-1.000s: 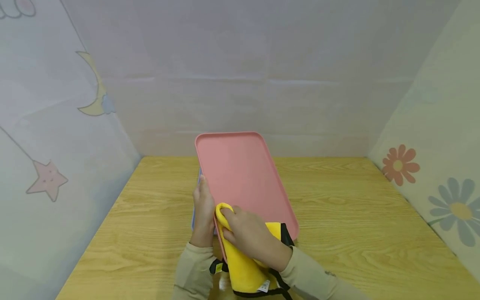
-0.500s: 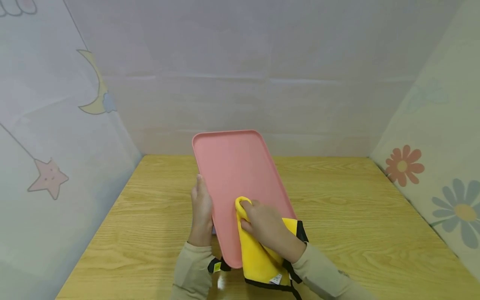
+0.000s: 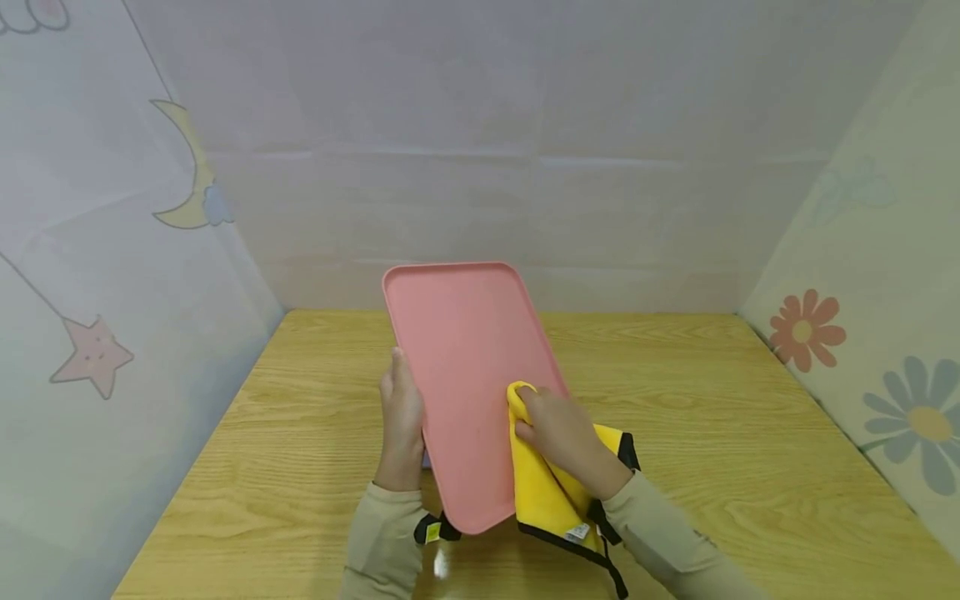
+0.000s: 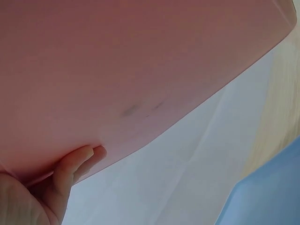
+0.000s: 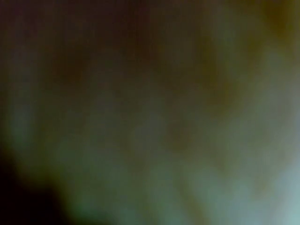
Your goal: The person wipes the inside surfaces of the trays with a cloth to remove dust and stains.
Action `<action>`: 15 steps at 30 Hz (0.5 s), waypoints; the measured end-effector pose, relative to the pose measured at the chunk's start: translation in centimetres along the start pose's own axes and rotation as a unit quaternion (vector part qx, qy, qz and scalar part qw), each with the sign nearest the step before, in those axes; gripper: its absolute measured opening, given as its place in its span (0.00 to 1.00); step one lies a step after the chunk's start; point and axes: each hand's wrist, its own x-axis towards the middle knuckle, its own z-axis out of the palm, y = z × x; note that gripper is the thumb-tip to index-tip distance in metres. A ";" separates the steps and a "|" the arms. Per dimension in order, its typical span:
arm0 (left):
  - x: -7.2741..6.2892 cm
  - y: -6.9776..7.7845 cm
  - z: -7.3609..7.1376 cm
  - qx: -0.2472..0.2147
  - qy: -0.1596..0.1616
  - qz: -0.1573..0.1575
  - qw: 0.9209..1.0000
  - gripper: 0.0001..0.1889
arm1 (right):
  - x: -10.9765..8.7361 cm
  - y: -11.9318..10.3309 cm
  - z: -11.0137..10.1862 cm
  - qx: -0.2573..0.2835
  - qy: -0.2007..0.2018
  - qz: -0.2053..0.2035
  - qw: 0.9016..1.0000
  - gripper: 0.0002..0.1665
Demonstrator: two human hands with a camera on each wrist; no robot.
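Note:
A pink rectangular tray (image 3: 465, 350) is held tilted above the table, its inner face toward me. My left hand (image 3: 401, 412) grips its left long edge; in the left wrist view the left hand's fingers (image 4: 75, 161) curl against the tray's underside (image 4: 117, 70), which has small dark smudges. A yellow cloth (image 3: 536, 492) with black edging and a small white label is bunched in my right hand (image 3: 566, 437), which holds it against the tray's lower right part. The cloth's loose end hangs below. The right wrist view is dark and blurred.
Under the pink tray lies a blue thing (image 4: 267, 187), mostly hidden in the head view. The wooden table (image 3: 712, 433) meets a pale back wall (image 3: 480, 192). Patterned sheets with flowers and a star line both sides.
My right hand has slid the yellow cloth from the tray's left edge rightward across its face. The tray shifted slightly left, while my left hand kept its grip.

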 end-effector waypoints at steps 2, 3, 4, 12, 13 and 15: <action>0.0 0.0 0.0 0.003 -0.002 0.001 1.000 0.22 | 0.1 0.5 0.1 0.003 -0.007 0.011 1.000 0.12; 0.0 0.0 0.0 0.006 -0.002 0.001 1.000 0.22 | 0.2 0.8 0.2 0.004 -0.010 0.017 1.000 0.11; 0.1 0.1 0.0 0.008 -0.002 0.001 1.000 0.22 | 0.2 1.1 0.2 0.005 -0.011 0.021 1.000 0.11; 0.3 0.2 -0.1 0.008 -0.021 0.000 1.000 0.22 | 0.6 3.8 0.4 -0.018 -0.039 0.057 0.997 0.12; 0.4 0.2 0.0 0.007 -0.023 0.001 1.000 0.22 | 0.6 4.2 0.5 -0.022 -0.040 0.060 0.997 0.12; 0.4 0.1 0.0 0.005 -0.027 0.000 1.000 0.22 | 0.7 4.7 0.8 -0.030 -0.039 0.063 0.997 0.13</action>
